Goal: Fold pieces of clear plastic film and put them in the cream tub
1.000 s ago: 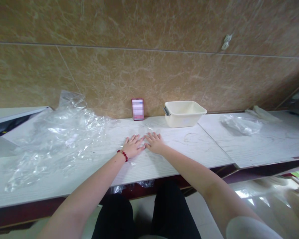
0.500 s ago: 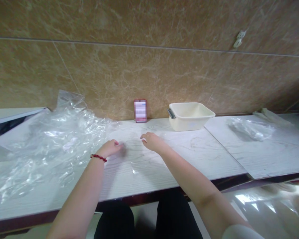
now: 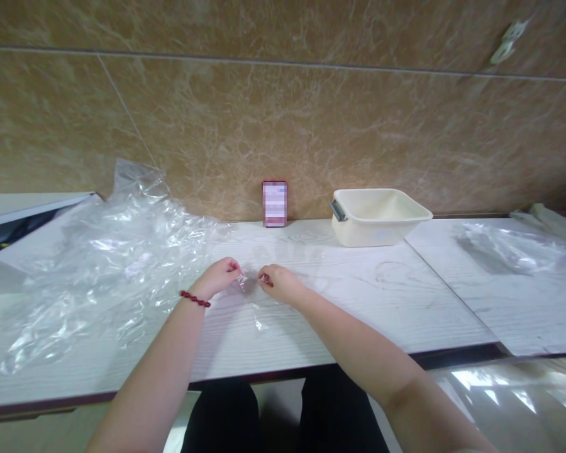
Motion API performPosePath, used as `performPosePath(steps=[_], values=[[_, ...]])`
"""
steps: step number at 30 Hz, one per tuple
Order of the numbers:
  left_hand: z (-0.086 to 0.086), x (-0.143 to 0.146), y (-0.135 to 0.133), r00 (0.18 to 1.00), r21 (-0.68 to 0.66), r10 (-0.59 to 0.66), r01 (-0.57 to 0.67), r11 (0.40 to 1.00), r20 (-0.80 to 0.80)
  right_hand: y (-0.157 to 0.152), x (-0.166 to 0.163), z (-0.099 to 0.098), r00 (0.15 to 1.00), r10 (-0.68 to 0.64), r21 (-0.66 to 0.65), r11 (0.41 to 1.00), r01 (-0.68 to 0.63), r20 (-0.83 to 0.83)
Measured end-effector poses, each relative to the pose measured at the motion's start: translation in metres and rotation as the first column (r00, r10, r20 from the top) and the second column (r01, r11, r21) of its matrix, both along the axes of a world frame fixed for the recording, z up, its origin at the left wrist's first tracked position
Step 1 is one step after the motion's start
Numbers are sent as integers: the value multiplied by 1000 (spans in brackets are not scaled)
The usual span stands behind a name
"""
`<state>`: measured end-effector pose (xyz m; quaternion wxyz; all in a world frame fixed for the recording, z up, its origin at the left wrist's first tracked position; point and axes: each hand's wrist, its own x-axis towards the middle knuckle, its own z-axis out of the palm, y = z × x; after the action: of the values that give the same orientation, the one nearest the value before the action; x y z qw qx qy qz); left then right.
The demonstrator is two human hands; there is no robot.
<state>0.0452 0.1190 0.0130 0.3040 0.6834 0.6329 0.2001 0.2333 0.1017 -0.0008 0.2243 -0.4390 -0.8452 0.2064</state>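
A thin, clear plastic bag [image 3: 259, 322] lies almost invisible on the white wood-grain table, showing mainly by its glints. My left hand [image 3: 221, 275], with a red beaded bracelet at the wrist, pinches a crinkled edge of it. Just across a small gap, my right hand [image 3: 279, 282] has thumb and fingers pinched together on the bag's other side; its outline there is faint. To the left of my left hand spreads a large heap of clear plastic bags [image 3: 122, 258].
A phone [image 3: 274, 204] leans upright against the marbled wall. Right of it stands a cream plastic bin [image 3: 375, 233] with a grey handle. Another clear plastic bundle [image 3: 514, 248] lies far right. An open white box [image 3: 42, 233] with dark contents sits at the left.
My fingers have closed from a looser pose into pinches, and the hands have come closer together. Crinkled plastic now shows at my left fingertips. The view has shifted slightly.
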Motion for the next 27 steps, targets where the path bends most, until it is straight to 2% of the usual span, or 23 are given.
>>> performPosePath(steps=[4, 7, 11, 16, 21, 24, 27], values=[[4, 4, -3, 965, -44, 71, -62, 997, 253, 1, -2, -3, 1000, -20, -12, 1000, 20, -9], [7, 7, -6, 928, -71, 107, -87, 994, 356, 1, -2, -5, 1000, 17, 9, 1000, -17, 26], [8, 9, -7, 918, -59, 103, -87, 994, 384, 1, -3, -4, 991, 39, 46, 998, -46, 130], [5, 8, -6, 931, -39, 47, -35, 999, 363, -1, -6, -3, 974, 8, 48, 999, -19, 227], [4, 9, -4, 951, 6, -16, 15, 1000, 309, 0, -7, -4, 991, -57, 4, 998, 57, 119], [6, 12, -6, 953, 37, -69, 61, 997, 293, 1, -6, -2, 995, -96, 5, 995, 96, -21], [6, 17, -8, 944, 23, -120, 119, 993, 308, 3, -6, 0, 984, -80, 17, 996, 84, -159]])
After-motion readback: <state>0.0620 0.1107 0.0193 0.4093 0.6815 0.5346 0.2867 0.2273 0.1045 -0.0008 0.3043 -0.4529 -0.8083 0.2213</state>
